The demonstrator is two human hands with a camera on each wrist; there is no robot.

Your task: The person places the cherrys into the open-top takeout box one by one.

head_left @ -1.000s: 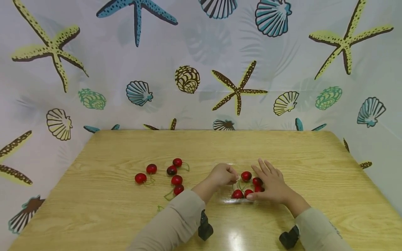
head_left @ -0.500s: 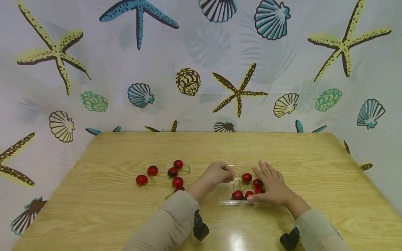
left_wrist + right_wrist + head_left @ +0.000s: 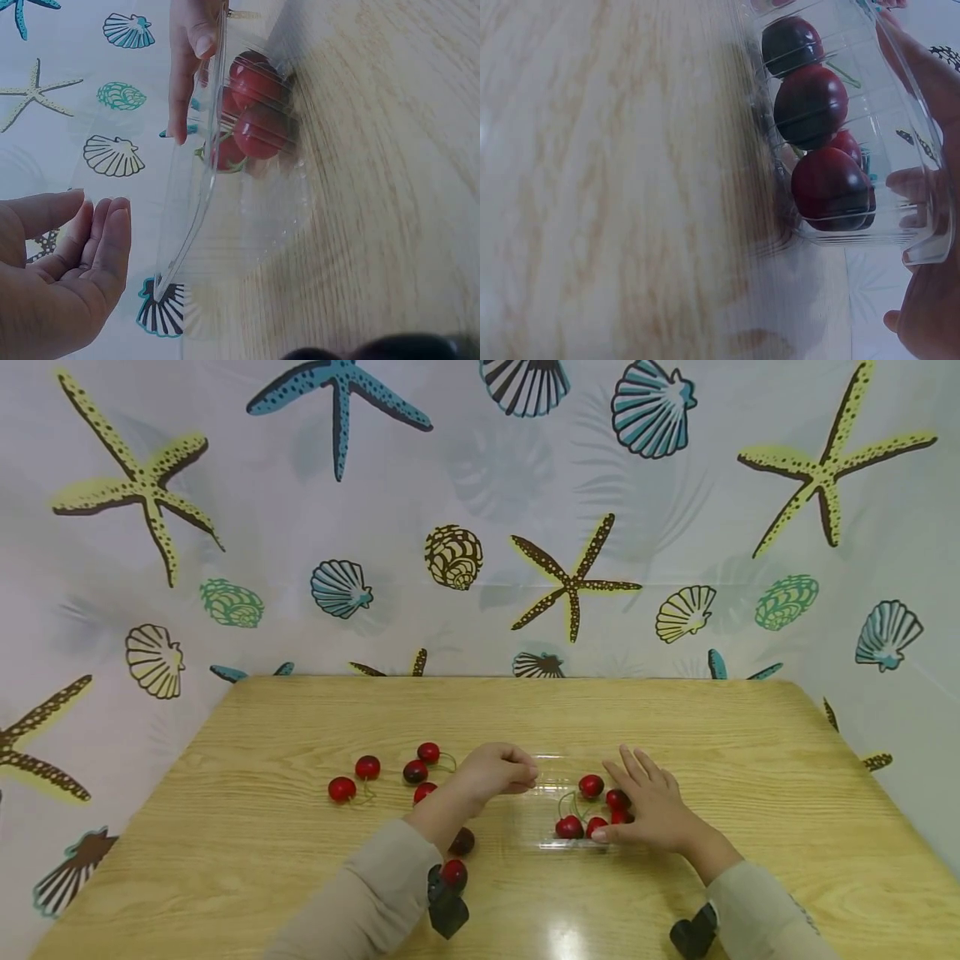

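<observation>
A clear plastic box (image 3: 542, 817) lies on the table with several red cherries (image 3: 568, 827) gathered in its right part, green stems on some. My right hand (image 3: 651, 802) rests over the box's right end, fingers spread and fairly straight, the thumb at the near rim. In the right wrist view, cherries (image 3: 811, 106) show through the ribbed wall beside that hand. My left hand (image 3: 497, 771) hovers at the box's left side, holding nothing. Thumb and loosely bent fingers (image 3: 111, 240) stand apart in the left wrist view.
Several loose cherries (image 3: 342, 789) lie on the wooden table (image 3: 225, 860) left of the box. Other cherries (image 3: 453, 874) sit right beside my left forearm, partly hidden by it. A patterned cloth (image 3: 405, 477) stands behind the table.
My left hand has drawn back leftward, from above the cherries in the box to its left side. Cherries beside the left forearm have come into view. The right hand has stayed in place.
</observation>
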